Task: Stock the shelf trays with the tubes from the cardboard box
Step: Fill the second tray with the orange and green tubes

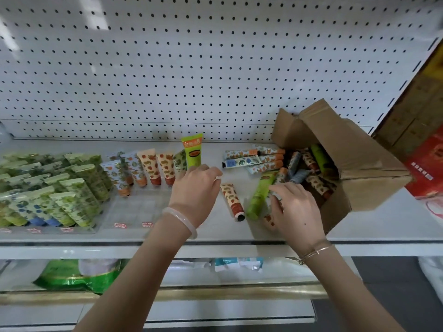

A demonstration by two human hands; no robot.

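Observation:
A tipped cardboard box [354,164] lies on the white shelf [215,232] at the right, its mouth spilling several patterned tubes [261,159]. My left hand [195,188] holds a bright green tube [191,149] upright at the right end of a clear shelf tray [134,209]. The tray holds a back row of orange-patterned tubes [148,168]. My right hand [296,209] curls its fingers over tubes lying in front of the box, beside a lying green tube [259,195]. An orange-patterned tube [232,200] lies loose between my hands.
Trays at the left are packed with green leaf-patterned tubes [60,188]. White pegboard [191,68] backs the shelf. Large red and brown cartons [422,140] stand at the far right. A lower shelf holds a green bag [79,274] and other packets.

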